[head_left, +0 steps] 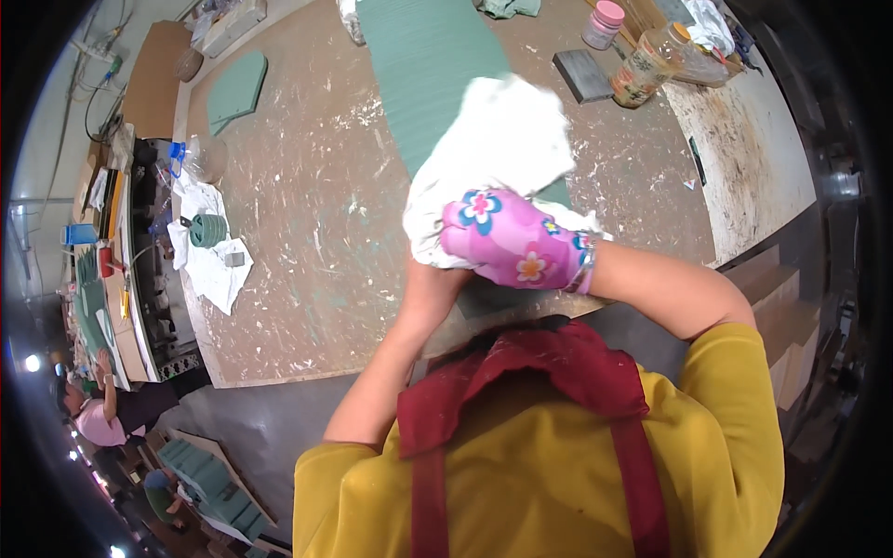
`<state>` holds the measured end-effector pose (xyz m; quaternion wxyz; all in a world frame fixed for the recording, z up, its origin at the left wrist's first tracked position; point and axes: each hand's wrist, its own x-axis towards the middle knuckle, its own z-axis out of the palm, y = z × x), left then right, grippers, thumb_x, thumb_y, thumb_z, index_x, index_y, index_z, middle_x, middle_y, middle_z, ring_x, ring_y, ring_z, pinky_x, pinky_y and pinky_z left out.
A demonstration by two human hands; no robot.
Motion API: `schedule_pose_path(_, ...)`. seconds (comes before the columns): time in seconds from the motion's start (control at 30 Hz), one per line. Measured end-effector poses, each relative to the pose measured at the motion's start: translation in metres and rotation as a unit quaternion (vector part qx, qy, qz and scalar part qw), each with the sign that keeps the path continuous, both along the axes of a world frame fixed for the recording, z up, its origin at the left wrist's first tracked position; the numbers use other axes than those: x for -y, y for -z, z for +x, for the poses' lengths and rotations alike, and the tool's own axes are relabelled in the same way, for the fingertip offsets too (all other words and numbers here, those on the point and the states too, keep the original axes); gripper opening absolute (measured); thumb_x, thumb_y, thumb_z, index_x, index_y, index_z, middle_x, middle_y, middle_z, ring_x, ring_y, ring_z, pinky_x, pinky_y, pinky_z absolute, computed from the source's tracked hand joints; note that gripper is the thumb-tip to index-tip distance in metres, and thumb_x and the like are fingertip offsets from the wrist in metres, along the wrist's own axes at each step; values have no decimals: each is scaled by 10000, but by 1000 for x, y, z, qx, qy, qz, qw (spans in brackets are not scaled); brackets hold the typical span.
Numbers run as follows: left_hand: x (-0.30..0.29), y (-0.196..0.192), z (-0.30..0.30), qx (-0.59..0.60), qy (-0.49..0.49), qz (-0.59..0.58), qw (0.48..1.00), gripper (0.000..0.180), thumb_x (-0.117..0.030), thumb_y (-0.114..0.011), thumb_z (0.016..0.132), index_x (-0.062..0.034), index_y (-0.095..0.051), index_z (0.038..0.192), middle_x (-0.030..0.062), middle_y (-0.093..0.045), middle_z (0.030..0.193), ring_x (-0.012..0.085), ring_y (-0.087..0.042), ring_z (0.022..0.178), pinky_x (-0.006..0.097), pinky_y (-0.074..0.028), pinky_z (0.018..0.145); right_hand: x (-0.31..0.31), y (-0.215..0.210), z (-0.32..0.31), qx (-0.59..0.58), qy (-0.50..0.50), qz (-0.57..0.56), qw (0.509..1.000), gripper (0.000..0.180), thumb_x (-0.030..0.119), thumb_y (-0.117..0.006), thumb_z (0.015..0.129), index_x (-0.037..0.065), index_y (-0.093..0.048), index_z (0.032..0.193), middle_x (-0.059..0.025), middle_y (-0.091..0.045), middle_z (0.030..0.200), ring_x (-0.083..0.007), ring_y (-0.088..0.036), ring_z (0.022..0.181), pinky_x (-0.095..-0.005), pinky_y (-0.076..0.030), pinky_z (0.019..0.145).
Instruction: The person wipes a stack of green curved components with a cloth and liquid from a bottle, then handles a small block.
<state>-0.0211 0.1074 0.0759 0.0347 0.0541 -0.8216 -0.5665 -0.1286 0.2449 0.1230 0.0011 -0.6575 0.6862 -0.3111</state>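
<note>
A bunched white cloth (498, 139) hangs over the near part of a long green panel (437, 70) on the worktable. My right hand (516, 242), in a pink flowered glove, is closed with the cloth gathered at its fingers. Just below and to the left is my bare left hand (437, 284), against the cloth's lower edge; its fingers are hidden by cloth and glove. Part of the green panel shows below the right glove, near the table's front edge.
The brown, paint-specked worktable (298, 214) holds a green rounded piece (237, 88) at far left. A green coiled bundle (207, 230) lies on white paper at left. A dark block (583, 76), a pink-lidded jar (604, 23) and a large bottle (651, 65) stand at far right.
</note>
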Motion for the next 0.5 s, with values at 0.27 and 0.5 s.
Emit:
schedule_pose_path(0.27, 11, -1, 8, 1, -78, 19, 997, 1120, -182, -815, 672, 25, -58, 1471, 249, -191, 1504, 346, -235, 1391, 396, -235, 1125, -124, 14, -65, -30, 162, 108, 980, 289, 200, -584, 860, 47, -603, 1104, -144, -615, 1076, -330, -605, 966, -393, -490, 846)
schedule_pose_path(0.5, 30, -23, -16, 48, -109, 132, 984, 1078, -269, -732, 760, -37, 27, 1490, 248, -108, 1529, 317, -148, 1421, 391, -192, 1124, -54, -34, -91, 237, 362, -52, 900, 440, 323, -625, 884, -29, -547, 1135, -153, -643, 1035, -229, -606, 936, -327, -461, 846)
